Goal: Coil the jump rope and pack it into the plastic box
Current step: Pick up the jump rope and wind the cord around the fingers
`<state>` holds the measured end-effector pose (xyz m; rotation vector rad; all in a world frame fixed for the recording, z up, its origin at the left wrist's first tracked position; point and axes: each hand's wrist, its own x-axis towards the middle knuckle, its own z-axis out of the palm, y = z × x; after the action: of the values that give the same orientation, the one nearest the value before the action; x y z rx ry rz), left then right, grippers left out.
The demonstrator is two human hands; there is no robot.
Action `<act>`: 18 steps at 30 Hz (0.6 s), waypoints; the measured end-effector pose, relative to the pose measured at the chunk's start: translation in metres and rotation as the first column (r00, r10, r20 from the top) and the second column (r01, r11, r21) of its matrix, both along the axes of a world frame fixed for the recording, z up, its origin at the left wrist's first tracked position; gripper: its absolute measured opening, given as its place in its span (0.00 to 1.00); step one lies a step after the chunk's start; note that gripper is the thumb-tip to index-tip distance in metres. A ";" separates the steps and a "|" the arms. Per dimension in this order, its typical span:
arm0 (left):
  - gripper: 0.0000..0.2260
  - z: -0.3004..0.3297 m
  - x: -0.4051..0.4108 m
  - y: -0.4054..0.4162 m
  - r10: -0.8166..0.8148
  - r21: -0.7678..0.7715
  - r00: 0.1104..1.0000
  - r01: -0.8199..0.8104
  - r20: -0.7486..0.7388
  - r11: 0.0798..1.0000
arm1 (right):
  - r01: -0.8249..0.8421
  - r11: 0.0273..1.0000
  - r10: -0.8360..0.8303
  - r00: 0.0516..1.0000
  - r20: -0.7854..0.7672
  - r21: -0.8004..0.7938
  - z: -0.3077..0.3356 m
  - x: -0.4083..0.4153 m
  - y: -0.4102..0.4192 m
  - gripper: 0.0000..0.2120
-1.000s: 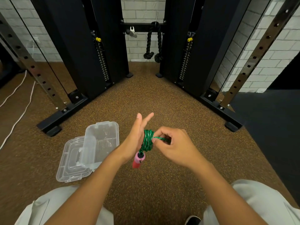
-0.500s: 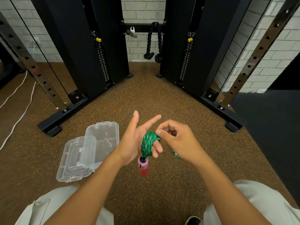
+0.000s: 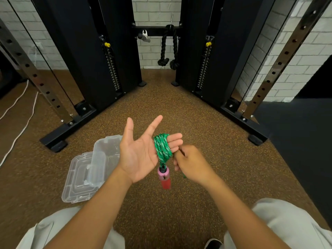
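Observation:
The green jump rope (image 3: 162, 149) is wound in several turns around the outer fingers of my left hand (image 3: 142, 151), whose palm faces up with thumb and forefinger spread. A pink and red handle (image 3: 164, 177) hangs from the coil below that hand. My right hand (image 3: 191, 163) is closed on the free strand of rope just right of the coil and under my left fingertips. The clear plastic box (image 3: 107, 150) stands open on the floor to the left, its lid (image 3: 80, 178) lying flat in front of it.
Black frames of a cable machine (image 3: 86, 56) stand on both sides, with feet on the brown speckled floor. A black rope attachment (image 3: 168, 49) hangs at the back. A white cable (image 3: 19, 123) runs along the left. My knees are at the bottom corners.
My left hand has turned palm up and opened wider. My right hand has dropped from above the coil to its lower right side, carrying the strand around the fingers.

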<state>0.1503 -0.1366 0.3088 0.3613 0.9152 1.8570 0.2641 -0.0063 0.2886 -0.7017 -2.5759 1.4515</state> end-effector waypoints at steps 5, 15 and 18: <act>0.39 -0.003 -0.003 0.001 0.075 0.009 0.996 -0.076 0.038 0.997 | -0.077 0.996 0.074 0.995 0.060 0.038 -0.004 -0.001 -0.010 0.15; 0.36 -0.008 -0.016 0.001 0.218 -0.022 0.970 -0.221 -0.110 0.975 | -0.184 0.965 0.188 0.982 0.000 0.186 -0.003 0.000 -0.014 0.15; 0.36 -0.008 -0.016 0.002 0.213 -0.043 0.963 -0.223 -0.164 0.974 | -0.148 0.956 0.166 0.985 -0.052 0.254 0.001 0.000 -0.013 0.15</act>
<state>0.1344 -0.1346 0.3004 0.3867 1.1569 2.0168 0.2644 -0.0195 0.2899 -0.4103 -2.7423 1.1344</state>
